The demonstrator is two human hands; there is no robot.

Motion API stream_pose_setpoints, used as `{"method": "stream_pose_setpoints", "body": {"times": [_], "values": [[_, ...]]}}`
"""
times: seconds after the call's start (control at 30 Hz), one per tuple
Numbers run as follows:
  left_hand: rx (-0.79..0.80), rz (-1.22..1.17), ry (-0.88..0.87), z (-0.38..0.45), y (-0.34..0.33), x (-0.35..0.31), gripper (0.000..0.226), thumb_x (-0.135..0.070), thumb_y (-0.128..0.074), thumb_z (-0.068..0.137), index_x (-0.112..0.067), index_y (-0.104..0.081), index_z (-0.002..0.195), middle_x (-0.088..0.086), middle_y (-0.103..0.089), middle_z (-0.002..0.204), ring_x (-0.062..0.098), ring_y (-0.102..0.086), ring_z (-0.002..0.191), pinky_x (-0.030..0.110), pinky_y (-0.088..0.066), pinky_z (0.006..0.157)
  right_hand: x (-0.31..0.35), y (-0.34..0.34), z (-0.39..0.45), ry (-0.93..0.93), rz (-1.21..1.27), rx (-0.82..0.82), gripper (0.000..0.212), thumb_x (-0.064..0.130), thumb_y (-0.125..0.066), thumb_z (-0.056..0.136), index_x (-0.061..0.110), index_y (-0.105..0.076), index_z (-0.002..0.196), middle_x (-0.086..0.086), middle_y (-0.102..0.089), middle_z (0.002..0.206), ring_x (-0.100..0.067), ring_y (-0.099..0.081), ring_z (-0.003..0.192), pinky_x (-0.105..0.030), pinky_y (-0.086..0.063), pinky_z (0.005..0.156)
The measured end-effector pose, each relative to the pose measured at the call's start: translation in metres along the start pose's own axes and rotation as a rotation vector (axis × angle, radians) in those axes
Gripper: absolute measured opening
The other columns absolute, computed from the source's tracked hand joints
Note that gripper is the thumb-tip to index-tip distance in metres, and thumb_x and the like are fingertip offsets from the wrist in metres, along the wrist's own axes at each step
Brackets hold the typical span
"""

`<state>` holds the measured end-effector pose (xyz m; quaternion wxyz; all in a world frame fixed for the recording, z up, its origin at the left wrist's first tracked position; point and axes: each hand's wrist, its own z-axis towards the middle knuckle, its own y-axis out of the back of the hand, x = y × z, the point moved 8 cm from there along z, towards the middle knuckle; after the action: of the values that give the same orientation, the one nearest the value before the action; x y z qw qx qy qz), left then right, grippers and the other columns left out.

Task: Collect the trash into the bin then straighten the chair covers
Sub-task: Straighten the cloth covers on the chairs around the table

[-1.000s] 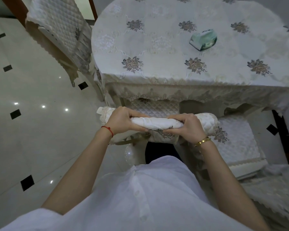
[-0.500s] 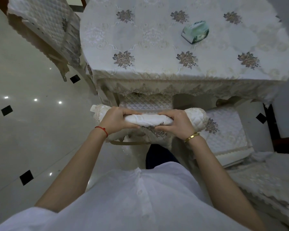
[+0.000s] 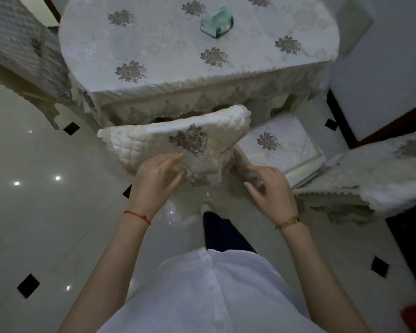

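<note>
A white quilted chair cover [image 3: 178,138] with a grey embroidered flower drapes over the chair back right in front of me. My left hand [image 3: 157,177] pinches its lower lace hem at the left of the flower. My right hand [image 3: 269,186] holds the cover's hanging right edge, fingers curled around the fabric. The chair's quilted seat cushion [image 3: 276,144] with the same flower shows behind and to the right. No trash or bin is in view.
The table [image 3: 154,75] with a flowered cloth stands just beyond the chair, with a green tissue pack [image 3: 216,22] on it. Another covered chair [image 3: 22,49] stands at the far left, a third covered one [image 3: 375,176] at the right. Glossy tiled floor [image 3: 46,212] lies to my left.
Both hands left the top rail of the chair back and dropped to the cover's lower edge. The view moved closer and tilted down, so the cover's flowered back face now shows.
</note>
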<state>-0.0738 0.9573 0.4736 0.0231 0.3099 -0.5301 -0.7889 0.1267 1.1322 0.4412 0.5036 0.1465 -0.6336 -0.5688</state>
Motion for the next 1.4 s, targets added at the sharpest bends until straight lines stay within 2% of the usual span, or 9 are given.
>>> {"method": "stream_pose_setpoints", "body": {"times": [0.07,0.27,0.53,0.7,0.83,1.0,1.23,1.33,1.4], "values": [[0.016,-0.015,-0.045,-0.023,-0.007,-0.024,0.034,-0.019,-0.071,0.085,-0.012,-0.066,0.118,0.004,-0.07,0.112,0.022,-0.066,0.101,0.041,-0.053,0.086,-0.013,0.015,-0.044,-0.061,0.013,-0.03,0.032,0.03,-0.062,0.089,0.016,-0.06,0.118,-0.001,-0.064,0.11,-0.019,-0.056,0.103,-0.036,-0.048,0.087],[0.118,-0.051,-0.177,-0.062,-0.037,-0.106,0.028,-0.023,-0.065,0.089,-0.016,-0.068,0.116,0.002,-0.069,0.115,0.019,-0.065,0.105,0.041,-0.052,0.088,-0.059,0.077,-0.157,-0.221,0.014,-0.156,0.03,0.03,-0.062,0.089,0.016,-0.062,0.115,-0.001,-0.066,0.108,-0.02,-0.058,0.101,-0.039,-0.049,0.086],[0.203,-0.106,-0.377,-0.093,-0.111,-0.275,0.029,-0.019,-0.069,0.086,-0.015,-0.068,0.115,0.002,-0.071,0.11,0.02,-0.067,0.1,0.036,-0.052,0.088,-0.153,0.152,-0.318,-0.462,-0.02,-0.266,0.03,0.026,-0.064,0.088,0.015,-0.062,0.116,-0.001,-0.065,0.11,-0.017,-0.057,0.103,-0.025,-0.043,0.09],[0.258,-0.188,-0.438,-0.115,-0.183,-0.407,0.028,-0.02,-0.066,0.085,-0.015,-0.07,0.112,-0.002,-0.072,0.107,0.015,-0.066,0.097,0.029,-0.05,0.085,-0.241,0.216,-0.425,-0.631,-0.078,-0.305,0.03,0.025,-0.066,0.087,0.014,-0.063,0.114,-0.004,-0.066,0.109,-0.023,-0.06,0.102,-0.037,-0.048,0.09],[0.335,-0.218,-0.528,-0.119,-0.233,-0.508,0.029,-0.021,-0.066,0.085,-0.016,-0.07,0.113,-0.001,-0.073,0.105,0.019,-0.068,0.096,0.033,-0.053,0.082,-0.302,0.274,-0.486,-0.733,-0.095,-0.341,0.031,0.025,-0.065,0.086,0.014,-0.063,0.116,-0.004,-0.066,0.111,-0.021,-0.059,0.104,-0.037,-0.05,0.09],[0.343,-0.225,-0.575,-0.094,-0.27,-0.588,0.03,-0.03,-0.056,0.088,-0.017,-0.069,0.112,0.002,-0.072,0.097,0.023,-0.068,0.086,0.037,-0.055,0.074,-0.368,0.322,-0.505,-0.776,-0.117,-0.368,0.031,0.024,-0.065,0.087,0.015,-0.063,0.116,-0.002,-0.065,0.112,-0.016,-0.057,0.105,-0.025,-0.043,0.089],[0.336,-0.17,-0.516,-0.031,-0.336,-0.632,0.029,-0.028,-0.06,0.087,-0.016,-0.07,0.111,0.003,-0.073,0.097,0.023,-0.069,0.083,0.038,-0.056,0.073,-0.471,0.328,-0.473,-0.761,-0.049,-0.301,0.031,0.028,-0.064,0.088,0.016,-0.063,0.117,-0.001,-0.065,0.113,-0.014,-0.057,0.107,-0.025,-0.044,0.09],[0.278,-0.159,-0.479,0.011,-0.358,-0.653,0.028,-0.028,-0.06,0.086,-0.016,-0.071,0.109,0.002,-0.073,0.096,0.023,-0.069,0.082,0.033,-0.055,0.073,-0.52,0.343,-0.435,-0.721,-0.038,-0.277,0.032,0.028,-0.064,0.088,0.016,-0.062,0.118,-0.002,-0.065,0.114,-0.016,-0.056,0.107,-0.023,-0.041,0.09],[0.231,-0.155,-0.473,0.044,-0.369,-0.669,0.027,-0.025,-0.063,0.085,-0.015,-0.072,0.109,0.003,-0.074,0.096,0.021,-0.069,0.082,0.03,-0.053,0.074,-0.552,0.363,-0.4,-0.684,-0.032,-0.274,0.033,0.028,-0.064,0.088,0.015,-0.062,0.118,-0.003,-0.065,0.114,-0.018,-0.056,0.107,-0.028,-0.045,0.091]]}}
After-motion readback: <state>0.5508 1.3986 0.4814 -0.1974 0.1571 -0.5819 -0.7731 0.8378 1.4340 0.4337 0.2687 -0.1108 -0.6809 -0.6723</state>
